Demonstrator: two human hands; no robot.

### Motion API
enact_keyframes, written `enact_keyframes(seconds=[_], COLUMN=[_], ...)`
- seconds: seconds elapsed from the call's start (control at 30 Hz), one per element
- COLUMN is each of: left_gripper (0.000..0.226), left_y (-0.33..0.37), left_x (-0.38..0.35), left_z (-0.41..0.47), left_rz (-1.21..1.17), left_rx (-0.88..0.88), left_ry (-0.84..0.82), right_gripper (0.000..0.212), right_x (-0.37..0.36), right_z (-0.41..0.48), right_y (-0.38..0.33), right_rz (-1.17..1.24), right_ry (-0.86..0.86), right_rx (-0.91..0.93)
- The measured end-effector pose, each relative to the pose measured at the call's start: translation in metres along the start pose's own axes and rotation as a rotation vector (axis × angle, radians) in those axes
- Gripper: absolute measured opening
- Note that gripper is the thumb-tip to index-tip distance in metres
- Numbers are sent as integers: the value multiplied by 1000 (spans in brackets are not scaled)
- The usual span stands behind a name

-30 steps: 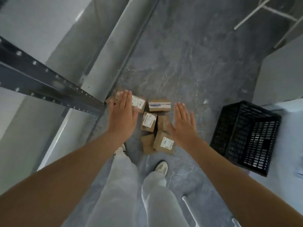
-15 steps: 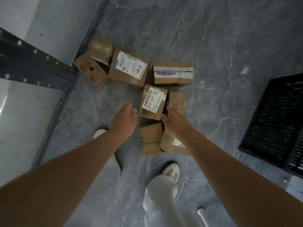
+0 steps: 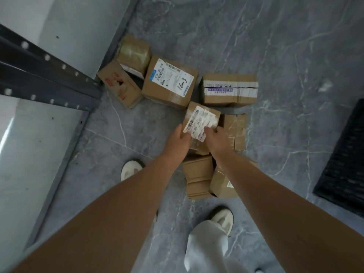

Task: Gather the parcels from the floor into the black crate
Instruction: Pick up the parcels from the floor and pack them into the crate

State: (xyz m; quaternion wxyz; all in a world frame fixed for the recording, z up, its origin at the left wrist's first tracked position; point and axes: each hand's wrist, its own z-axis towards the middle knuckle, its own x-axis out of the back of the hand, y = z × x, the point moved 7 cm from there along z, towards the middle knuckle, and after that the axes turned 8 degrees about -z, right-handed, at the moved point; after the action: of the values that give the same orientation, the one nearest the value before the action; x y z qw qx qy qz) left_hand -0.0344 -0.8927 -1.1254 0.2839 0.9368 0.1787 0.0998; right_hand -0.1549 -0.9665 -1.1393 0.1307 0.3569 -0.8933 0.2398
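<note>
On the floor (image 3: 275,46), left grip (image 3: 178,141) and right grip (image 3: 216,138) clasp a labelled parcel (image 3: 202,118) (black crate (image 3: 346,154) rightward).

The black crate (image 3: 342,160) runs off the right edge — blurred, its inside hidden.
</note>
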Motion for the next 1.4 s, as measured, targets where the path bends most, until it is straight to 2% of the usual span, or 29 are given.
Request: enact_keyframes(seconds=[0.2, 0.33, 0.4, 0.47, 0.57, 0.67, 0.8, 0.9, 1.03, 1.2, 1.33, 1.4], left_gripper=[38, 51, 50, 47, 48, 52, 63, 76, 82, 99, 83, 75], left_y=[77, 151, 198, 253, 340, 410, 483, 526, 562, 562, 525, 500], left_x=[24, 40, 48, 54, 60, 75, 98, 114, 151, 201, 240, 259], left_z=[-83, -146, -182, -222, -297, -382, -520, -629, -757, -875, -945, -980], left_rz=[-65, -112, -35, 72, 192, 165, 214, 321, 310, 338, 252, 74], left_rx=[-103, -245, -374, -536, -761, -919, -1159, -1368, -1443, -1460, -1464, -1509], left_ry=[52, 128, 132, 141, 189, 222, 270, 355, 495, 669, 863, 978], right_gripper=[38, 48, 55, 56, 43, 34, 19, 21, 26, 49, 50, 47], right_x=[36, 69, 93, 124, 178, 233, 301, 338, 358, 334, 291, 263], right_z=[-80, -148, -183, -223, -284, -363, -496, -605, -744, -872, -944, -977], right_y=[-47, -97, -130, -170, -230, -292, -373, -416, -448, -471, -467, -458], right_rz=[99, 257, 323, 379, 428, 434, 425, 420, 403, 322, 285, 256], right_ry=[10, -8, 3, 13, 8, -5, -8, -9, -102, -293, -411, -477], right_rx=[32, 33, 67, 139, 235, 333, 606, 777, 961, 1154, 1196, 1223])
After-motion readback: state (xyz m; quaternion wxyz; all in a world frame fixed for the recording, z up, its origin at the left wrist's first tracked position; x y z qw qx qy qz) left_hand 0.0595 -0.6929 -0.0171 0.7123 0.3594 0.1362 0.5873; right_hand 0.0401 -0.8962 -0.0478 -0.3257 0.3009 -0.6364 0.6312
